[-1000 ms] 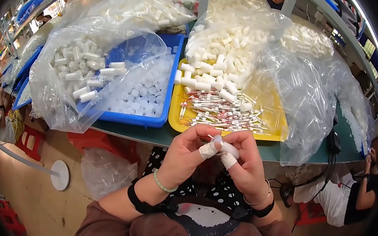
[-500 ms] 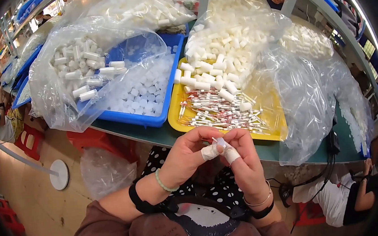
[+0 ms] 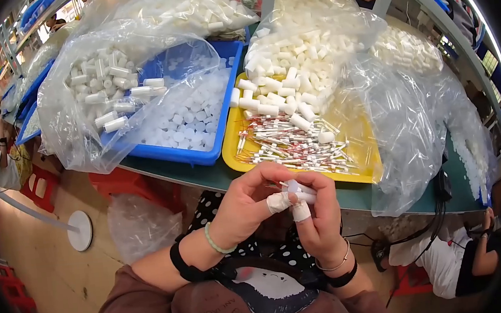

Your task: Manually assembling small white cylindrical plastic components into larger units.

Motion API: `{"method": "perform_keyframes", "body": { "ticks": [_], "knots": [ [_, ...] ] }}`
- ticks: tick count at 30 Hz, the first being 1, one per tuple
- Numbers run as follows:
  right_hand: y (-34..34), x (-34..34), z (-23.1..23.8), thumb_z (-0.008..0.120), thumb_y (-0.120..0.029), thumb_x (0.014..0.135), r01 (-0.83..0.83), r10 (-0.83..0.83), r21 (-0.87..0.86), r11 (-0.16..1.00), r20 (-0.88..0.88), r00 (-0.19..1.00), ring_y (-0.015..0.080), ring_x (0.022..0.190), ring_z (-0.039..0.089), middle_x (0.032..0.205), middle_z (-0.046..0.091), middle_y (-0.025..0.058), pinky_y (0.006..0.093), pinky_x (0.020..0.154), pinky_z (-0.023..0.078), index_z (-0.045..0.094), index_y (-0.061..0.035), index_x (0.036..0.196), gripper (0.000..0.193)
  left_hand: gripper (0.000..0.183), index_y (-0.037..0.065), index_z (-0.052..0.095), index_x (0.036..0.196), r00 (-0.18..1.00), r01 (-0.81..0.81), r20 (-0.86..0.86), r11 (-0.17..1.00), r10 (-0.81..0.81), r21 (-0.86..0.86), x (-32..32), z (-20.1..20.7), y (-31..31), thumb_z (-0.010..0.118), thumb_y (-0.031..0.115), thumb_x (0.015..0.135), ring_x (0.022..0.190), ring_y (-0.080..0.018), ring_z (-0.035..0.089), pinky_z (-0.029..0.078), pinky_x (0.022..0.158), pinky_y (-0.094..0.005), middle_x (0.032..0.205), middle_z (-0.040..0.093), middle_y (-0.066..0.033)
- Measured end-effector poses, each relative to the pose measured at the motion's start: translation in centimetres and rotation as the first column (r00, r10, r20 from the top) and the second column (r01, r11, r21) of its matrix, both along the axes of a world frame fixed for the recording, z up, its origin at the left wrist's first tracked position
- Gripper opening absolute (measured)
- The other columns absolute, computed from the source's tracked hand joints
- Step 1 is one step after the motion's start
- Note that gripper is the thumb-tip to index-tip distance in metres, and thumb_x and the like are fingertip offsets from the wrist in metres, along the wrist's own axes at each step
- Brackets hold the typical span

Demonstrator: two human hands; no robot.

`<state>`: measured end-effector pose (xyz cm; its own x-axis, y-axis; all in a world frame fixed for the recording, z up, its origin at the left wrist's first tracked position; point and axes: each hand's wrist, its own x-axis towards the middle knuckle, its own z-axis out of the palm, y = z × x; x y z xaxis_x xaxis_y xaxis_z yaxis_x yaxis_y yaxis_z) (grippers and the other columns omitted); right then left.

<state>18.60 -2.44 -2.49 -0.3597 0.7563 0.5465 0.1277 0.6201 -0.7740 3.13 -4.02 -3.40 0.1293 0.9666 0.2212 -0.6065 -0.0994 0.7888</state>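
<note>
Close together in front of the yellow tray [image 3: 236, 168], my hands work on small white plastic parts. My left hand [image 3: 245, 200], with tape around its thumb, pinches a translucent white cap [image 3: 293, 186], and a thin pale tip sticks out beside it. In my right hand [image 3: 322, 213], also taped at the thumb, a smooth white cylinder [image 3: 306, 195] lies between the fingers, its end against or very near the cap. My fingertips cover where the parts meet. Thin red-and-white wired pieces [image 3: 297, 146] lie heaped in the tray, with white foam-like cylinders [image 3: 269, 98] behind them.
To the left, a blue tray [image 3: 203, 156] holds translucent caps [image 3: 191, 126] and an open clear bag of white tubes [image 3: 100, 74]. Clear plastic [image 3: 400, 125] drapes over the yellow tray's right side. Black cables [image 3: 441, 190] hang at the table edge. A person [image 3: 450, 258] sits at the right.
My right hand has shifted slightly left, and its thumb has dropped away from the cap. More of the white cylinder shows. My left hand keeps its pinch almost in place.
</note>
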Motion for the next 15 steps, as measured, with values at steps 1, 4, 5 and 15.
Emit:
{"method": "perform_keyframes", "body": {
  "ticks": [1,4,5,15],
  "knots": [
    [0.0,0.1,0.1,0.056,-0.007,0.090,-0.002,0.002,0.003,1.000,0.007,1.000,0.0200,0.087,0.057,0.100,0.056,0.0113,0.0284,0.079,0.047,0.044,0.0008,0.119,0.032,0.028,0.003,0.057,0.109,0.993,-0.044,-0.105,0.996,0.052,0.076,-0.3,0.0,0.0,0.069,0.006,0.084,0.099,-0.0111,0.056,0.048,0.086,-0.0268,0.110,0.052,-0.0037],
    [0.2,0.9,-0.1,0.054,-0.010,0.092,-0.068,0.074,-0.055,0.996,0.108,0.991,0.0152,0.082,0.055,0.098,0.057,0.0078,0.0260,0.075,0.046,0.045,-0.0009,0.117,0.028,0.029,0.004,0.059,0.106,0.946,-0.116,-0.274,0.971,0.172,0.208,-0.5,0.8,0.2,0.072,0.002,0.079,0.096,-0.0111,0.055,0.047,0.084,-0.0257,0.105,0.052,-0.0033],
    [0.0,1.0,-0.3,0.053,-0.010,0.093,-0.176,0.144,-0.277,0.945,-0.132,0.981,0.0122,0.081,0.053,0.097,0.056,0.0061,0.0238,0.073,0.044,0.045,-0.0019,0.116,0.026,0.031,0.004,0.060,0.103,0.915,-0.129,-0.341,0.957,0.216,0.261,-0.5,1.1,0.0,0.074,-0.001,0.076,0.094,-0.0113,0.054,0.046,0.084,-0.0251,0.101,0.051,-0.0033],
    [1.0,0.5,-1.9,0.052,-0.015,0.095,-0.530,0.205,-0.409,0.742,-0.614,0.762,0.0064,0.081,0.049,0.096,0.054,0.0024,0.0199,0.067,0.041,0.046,-0.0039,0.110,0.020,0.029,0.005,0.061,0.092,0.874,-0.228,-0.397,0.958,0.280,0.173,0.8,1.5,-0.4,0.080,0.019,0.074,0.073,-0.0055,0.052,0.044,0.064,-0.0210,0.087,0.053,0.0009]
  ]
}}
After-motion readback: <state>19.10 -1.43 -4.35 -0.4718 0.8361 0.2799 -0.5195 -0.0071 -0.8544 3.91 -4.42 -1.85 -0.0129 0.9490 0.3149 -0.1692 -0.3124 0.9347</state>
